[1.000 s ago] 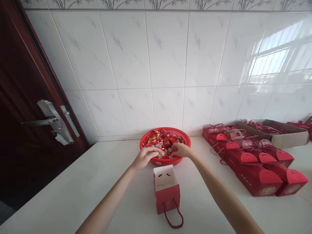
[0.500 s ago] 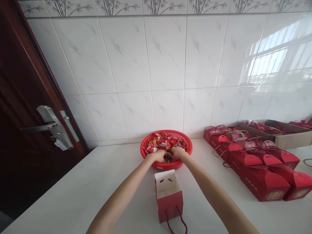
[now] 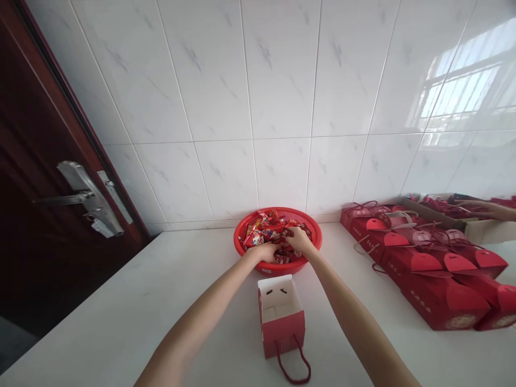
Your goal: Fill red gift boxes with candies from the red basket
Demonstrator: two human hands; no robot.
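A red plastic basket holds a heap of wrapped candies in red and multicoloured wrappers. My left hand reaches over its front rim, fingers bent down among the candies; what they grip, if anything, is hidden. Beside it on the right, my right hand is closed on a dark red wrapped candy just above the heap. In front of the basket stands a red gift box, its top open and its white inside bare. A dark red cord handle hangs from its near side.
Closed red gift boxes stand in rows on the right of the white table. Behind them is a cardboard box of red items, with another person's hand over it. A tiled wall backs the table; a dark door is at left.
My right hand has risen slightly from the heap, with a candy in its fingers. My left hand stays among the candies. Another person's hand has appeared at the far right. The view has tilted down.
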